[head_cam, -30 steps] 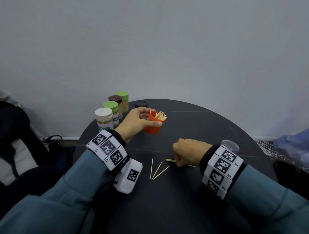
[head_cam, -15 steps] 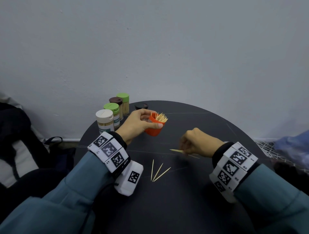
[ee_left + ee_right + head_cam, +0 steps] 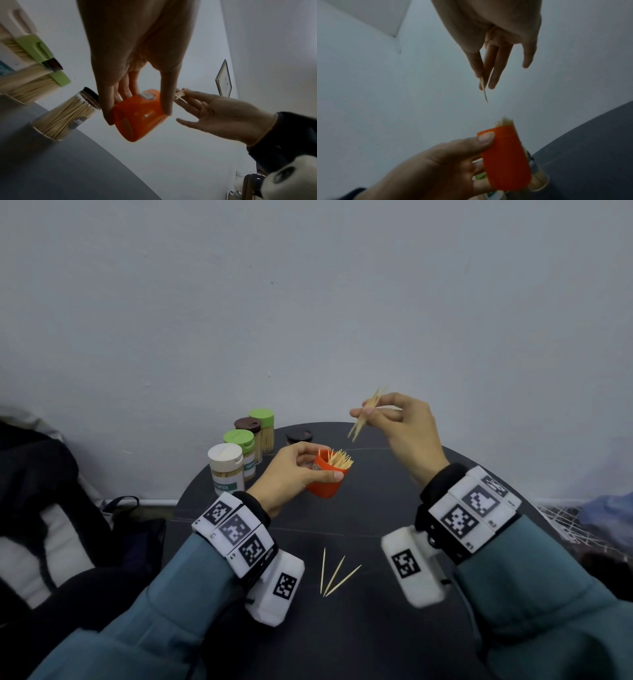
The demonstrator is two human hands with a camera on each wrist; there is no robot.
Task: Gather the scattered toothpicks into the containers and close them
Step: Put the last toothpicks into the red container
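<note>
An open orange container (image 3: pixel 327 477) (image 3: pixel 139 115) (image 3: pixel 506 157), full of upright toothpicks, is held off the round black table (image 3: pixel 394 628) by my left hand (image 3: pixel 294 470), thumb on its near side and fingers behind. My right hand (image 3: pixel 394 419) (image 3: pixel 489 65) is raised above and to the right of it. Its thumb and fingers pinch a few toothpicks (image 3: pixel 363 419) (image 3: pixel 483 89) that point down toward the container. Three loose toothpicks (image 3: pixel 334 575) lie fanned on the table between my wrists.
Closed toothpick jars stand at the table's back left: a white-lidded one (image 3: pixel 226 467), two green-lidded ones (image 3: pixel 241 450) and a brown-lidded one (image 3: pixel 248 428). A dark-lidded jar (image 3: pixel 298 437) (image 3: pixel 67 116) stands behind the orange container. A dark bag (image 3: pixel 41 508) lies left of the table.
My right hand has lifted from the table with the toothpicks it picked up and now holds them above the orange container. My left hand has raised the container slightly.
</note>
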